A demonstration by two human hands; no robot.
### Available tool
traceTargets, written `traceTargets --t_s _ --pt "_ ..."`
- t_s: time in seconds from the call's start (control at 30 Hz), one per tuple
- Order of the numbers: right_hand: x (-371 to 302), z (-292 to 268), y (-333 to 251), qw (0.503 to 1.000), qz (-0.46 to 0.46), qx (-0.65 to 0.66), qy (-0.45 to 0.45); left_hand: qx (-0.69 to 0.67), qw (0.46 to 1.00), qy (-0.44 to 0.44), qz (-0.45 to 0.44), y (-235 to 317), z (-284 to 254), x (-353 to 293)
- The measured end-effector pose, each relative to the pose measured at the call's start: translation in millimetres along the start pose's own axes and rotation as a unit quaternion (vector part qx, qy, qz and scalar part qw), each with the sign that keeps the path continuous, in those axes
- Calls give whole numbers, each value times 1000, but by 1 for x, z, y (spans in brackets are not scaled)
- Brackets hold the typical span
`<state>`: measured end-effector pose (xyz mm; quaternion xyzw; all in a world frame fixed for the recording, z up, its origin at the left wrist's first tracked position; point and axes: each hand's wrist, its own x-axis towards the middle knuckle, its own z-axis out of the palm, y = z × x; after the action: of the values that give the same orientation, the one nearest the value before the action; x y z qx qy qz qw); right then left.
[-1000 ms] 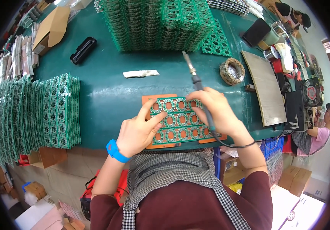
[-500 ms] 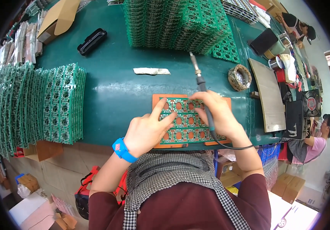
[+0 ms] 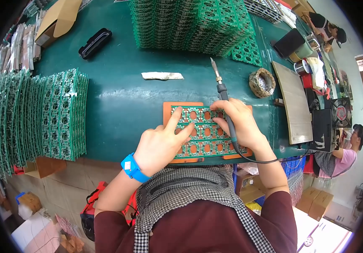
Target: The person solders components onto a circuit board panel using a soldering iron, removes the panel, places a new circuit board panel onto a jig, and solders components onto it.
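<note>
A green circuit board panel (image 3: 200, 140) with rows of round holes lies on an orange-brown backing board (image 3: 167, 110) at the table's near edge. My left hand (image 3: 158, 145), a blue strap on its wrist, rests on the panel's left part, index finger and thumb spread apart. At the panel's upper right is my right hand (image 3: 243, 126). It holds a soldering iron (image 3: 222, 87) whose cable trails over my forearm. The iron's metal tip points away from me, clear of the panel, while the thumb and index finger of that hand reach to the panel.
Tall stacks of green circuit boards stand at the left (image 3: 65, 114) and far middle (image 3: 168, 25). A white strip (image 3: 162, 76), a black tray (image 3: 95, 43), a round rough-rimmed pot (image 3: 262, 83) and a grey flat board (image 3: 293, 103) lie around. Two people are at the right.
The whole view has shifted slightly, so the table and stacks sit a little further left. Both hands keep nearly the same hold on the panel, and the iron stays in my right hand.
</note>
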<state>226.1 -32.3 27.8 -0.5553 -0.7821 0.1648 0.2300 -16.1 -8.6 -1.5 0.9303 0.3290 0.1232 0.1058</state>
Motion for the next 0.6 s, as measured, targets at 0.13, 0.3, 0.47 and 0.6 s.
traceTargets --t_s 0.13,0.3,0.47,0.6 --pt "-2 1 -1 999 -11 -28 14 -14 999 27 14 -3 2 -1" --pt "-9 -3 3 1000 -5 -17 3 -3 1000 8 -3 -1 2 -2" --pt "-13 -4 5 1000 0 -24 -9 -7 1000 -4 -13 0 2 -2" --pt "-14 -11 7 1000 -10 -18 3 -1 1000 -12 -10 1 1 0"
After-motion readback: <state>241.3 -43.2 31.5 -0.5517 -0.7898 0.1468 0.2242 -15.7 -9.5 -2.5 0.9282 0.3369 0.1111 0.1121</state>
